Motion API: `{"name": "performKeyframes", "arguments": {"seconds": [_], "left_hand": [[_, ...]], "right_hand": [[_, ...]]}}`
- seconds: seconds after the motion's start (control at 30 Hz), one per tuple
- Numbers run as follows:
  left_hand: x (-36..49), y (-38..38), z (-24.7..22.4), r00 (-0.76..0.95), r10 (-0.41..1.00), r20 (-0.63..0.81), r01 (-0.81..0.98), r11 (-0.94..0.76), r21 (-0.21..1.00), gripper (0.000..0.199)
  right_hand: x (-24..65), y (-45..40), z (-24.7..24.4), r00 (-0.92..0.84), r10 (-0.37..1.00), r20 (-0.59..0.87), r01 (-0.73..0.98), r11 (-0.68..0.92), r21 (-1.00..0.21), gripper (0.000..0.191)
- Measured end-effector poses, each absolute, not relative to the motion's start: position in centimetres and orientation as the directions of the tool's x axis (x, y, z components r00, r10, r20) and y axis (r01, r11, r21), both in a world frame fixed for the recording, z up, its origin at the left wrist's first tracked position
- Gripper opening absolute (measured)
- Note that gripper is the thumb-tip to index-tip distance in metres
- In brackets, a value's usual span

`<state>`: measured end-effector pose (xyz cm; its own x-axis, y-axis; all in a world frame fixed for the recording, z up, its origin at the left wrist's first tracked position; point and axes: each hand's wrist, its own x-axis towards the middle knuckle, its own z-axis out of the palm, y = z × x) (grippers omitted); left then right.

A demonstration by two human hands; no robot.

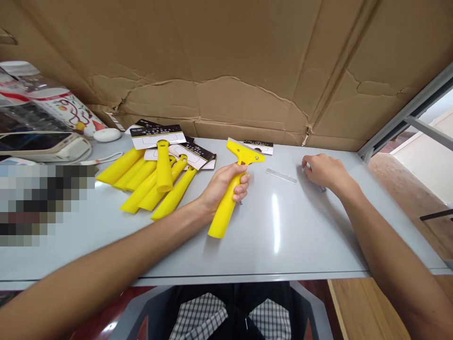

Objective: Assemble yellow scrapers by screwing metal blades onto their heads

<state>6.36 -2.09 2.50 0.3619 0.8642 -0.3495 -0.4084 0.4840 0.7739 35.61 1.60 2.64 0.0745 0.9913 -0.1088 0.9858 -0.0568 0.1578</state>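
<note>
A yellow scraper (226,204) is wrapped in the fingers of my left hand (228,186), its wide head pointing up and away and its handle end toward the front edge. My right hand (320,169) is over the table at the right with its fingers curled down; what they hold, if anything, is hidden. A small translucent thing shows beneath that hand. Between the hands a thin, flat metal strip (281,176) lies on the table. Just behind the scraper head sits a black and white card (260,147). A tiny screw (241,203) shows beside my left fingers.
Several yellow handles (163,170) with black and white cards (157,136) are piled at the left. Beyond them are a bottle (21,71), a patterned cup (67,108), a phone (35,141) and a white oval object (107,135). Cardboard (212,56) stands behind the grey table (255,250).
</note>
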Motion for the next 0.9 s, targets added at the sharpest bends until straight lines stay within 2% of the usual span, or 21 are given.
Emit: {"name": "performKeyframes", "arguments": {"seconds": [0.13,0.3,0.4,0.5,0.6,0.67,0.77,0.9], "left_hand": [[6.3,-1.9,2.3,0.348,0.89,-0.296,-0.457,0.437,0.775,0.027],[6.3,-1.8,2.3,0.343,0.886,-0.313,-0.448,0.447,0.774,0.026],[6.4,-1.9,2.5,0.323,0.887,-0.329,-0.448,0.45,0.773,0.023],[6.5,-1.9,2.5,0.316,0.888,-0.334,-0.444,0.449,0.775,0.023],[6.5,-1.9,2.5,0.304,0.9,-0.314,-0.449,0.426,0.786,0.022],[6.5,-1.9,2.4,0.303,0.901,-0.31,-0.44,0.421,0.793,0.021],[6.5,-2.1,2.3,0.316,0.898,-0.307,-0.413,0.422,0.807,0.022],[6.5,-2.1,2.1,0.31,0.907,-0.284,-0.387,0.393,0.834,0.023]], "right_hand": [[35.4,1.4,2.8,0.041,0.999,-0.031,0.993,-0.037,0.113,0.036],[35.6,1.2,3.1,0.089,0.984,-0.154,0.983,-0.062,0.175,0.03],[35.4,1.1,3.0,0.036,0.986,-0.162,0.991,-0.015,0.132,0.02],[35.0,1.0,2.9,-0.073,0.997,-0.003,0.997,0.073,0.008,0.022],[34.5,0.8,2.5,-0.268,0.929,0.255,0.939,0.311,-0.145,0.027],[34.0,0.6,2.3,-0.367,0.853,0.372,0.867,0.458,-0.195,0.03],[33.1,0.2,2.0,-0.435,0.776,0.457,0.807,0.561,-0.184,0.03],[32.2,-0.1,1.7,-0.445,0.705,0.553,0.798,0.592,-0.112,0.031]]}}
